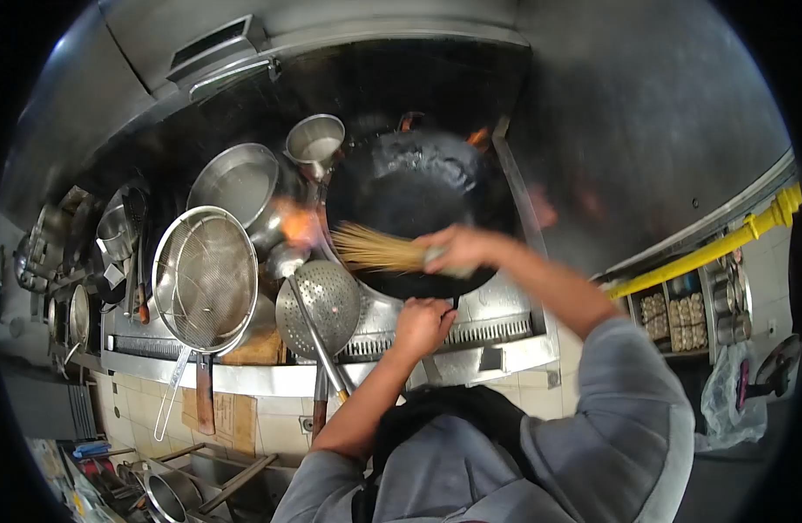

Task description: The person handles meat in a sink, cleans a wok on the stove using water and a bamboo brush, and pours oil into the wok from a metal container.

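Note:
A large dark wok (418, 196) sits on the range, with wet, shiny liquid along its far side. My right hand (457, 250) is closed around the bound end of a bamboo wok brush (379, 248). The brush's bristles fan out to the left over the wok's near-left part. My left hand (425, 327) is closed at the wok's near edge, and its fingers hide the part it grips. Left of that hand, a perforated skimmer (318, 309) lies with a ladle (287, 259) whose long handle crosses over it.
Orange flame (296, 222) burns left of the wok, and more flame (478, 137) shows behind it. A wire-mesh strainer (205, 279), a metal pot (233, 183) and a small metal pot (315, 139) crowd the left side. A yellow pipe (706, 266) runs along the right.

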Available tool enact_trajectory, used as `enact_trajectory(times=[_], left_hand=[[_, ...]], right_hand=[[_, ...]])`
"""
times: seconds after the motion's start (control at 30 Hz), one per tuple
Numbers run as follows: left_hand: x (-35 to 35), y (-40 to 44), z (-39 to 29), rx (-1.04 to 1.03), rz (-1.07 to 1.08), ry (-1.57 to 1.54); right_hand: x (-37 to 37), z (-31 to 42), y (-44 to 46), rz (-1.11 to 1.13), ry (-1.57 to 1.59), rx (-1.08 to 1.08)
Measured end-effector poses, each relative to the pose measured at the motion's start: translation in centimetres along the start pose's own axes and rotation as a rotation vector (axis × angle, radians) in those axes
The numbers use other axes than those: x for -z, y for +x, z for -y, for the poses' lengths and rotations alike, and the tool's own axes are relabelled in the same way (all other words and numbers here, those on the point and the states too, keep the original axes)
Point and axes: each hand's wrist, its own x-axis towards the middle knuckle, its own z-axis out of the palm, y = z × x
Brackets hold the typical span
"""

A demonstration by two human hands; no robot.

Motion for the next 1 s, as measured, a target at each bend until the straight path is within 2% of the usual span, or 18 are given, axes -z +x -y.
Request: enact_trajectory(times=[0.03, 0.07, 0.1, 0.17, 0.2, 0.23, 0.3, 0.37, 0.43, 0.47, 0.5, 0.53, 0.63, 0.7, 0.77, 0.87, 0.9, 1.0], left_hand=[[0.1, -0.4, -0.3, 0.003, 0.023, -0.007], [0.3, 0.0, -0.3, 0.013, 0.026, -0.035], [0.4, 0.2, -0.3, 0.026, 0.026, -0.064], [0.2, 0.3, -0.4, 0.043, 0.025, -0.034], [0.2, 0.2, -0.5, 0.034, 0.000, -0.045], [0.2, 0.0, -0.4, 0.026, -0.020, -0.056], [0.4, -0.2, -0.7, 0.046, 0.022, -0.043], [0.2, 0.2, -0.3, 0.043, 0.048, -0.057], [0.4, 0.4, -0.3, -0.006, 0.018, -0.068], [0.6, 0.4, -0.6, 0.014, 0.038, -0.057], [0.9, 0.4, -0.8, 0.027, 0.058, -0.040], [1.0, 0.4, -1.0, 0.034, 0.050, -0.040], [0.4, 0.3, -0.7, 0.031, 0.011, -0.059], [0.8, 0.2, -1.2, 0.050, 0.049, -0.038], [0.3, 0.4, -0.9, 0.009, -0.007, -0.050], [0.5, 0.2, -0.7, -0.018, 0.014, 0.040], [0.3, 0.2, -0.9, 0.001, -0.023, 0.081], [0.5, 0.6, -0.6, 0.059, 0.073, 0.144]], right_hand=[[4.2, -1.3, -0.5, 0.089, -0.294, -0.180], [7.8, -6.5, -0.3, 0.037, -0.405, -0.171], [10.6, -4.5, -1.5, -0.334, -0.547, -0.571], [9.2, -4.0, 1.0, -1.199, -0.121, -0.600], [7.6, -2.4, 1.9, -1.318, 0.023, -0.557], [5.3, -2.6, 3.4, -1.177, 0.023, -0.529], [-0.5, -2.4, 5.2, -0.473, -0.300, -0.425], [-6.9, -4.0, 7.1, -0.410, 0.051, 0.157], [-3.4, -4.9, 5.9, -0.319, 0.120, 0.280], [1.3, -5.5, 5.1, -0.194, -0.095, 0.008], [4.9, -2.4, 3.2, -0.287, -0.407, -0.378], [5.0, -3.6, 3.7, -0.775, -0.256, -0.507], [1.9, -4.9, 9.3, -1.606, 0.358, -0.287], [-1.5, -5.0, 11.0, -1.053, 0.179, -0.383], [-5.0, -5.3, 10.8, -0.671, -0.168, 0.274], [-0.3, -4.2, 8.2, -0.459, -0.336, 0.132], [3.0, -2.2, 7.0, -0.436, -0.273, -0.289], [-1.4, -2.5, 5.8, -0.290, -0.228, -0.168]])
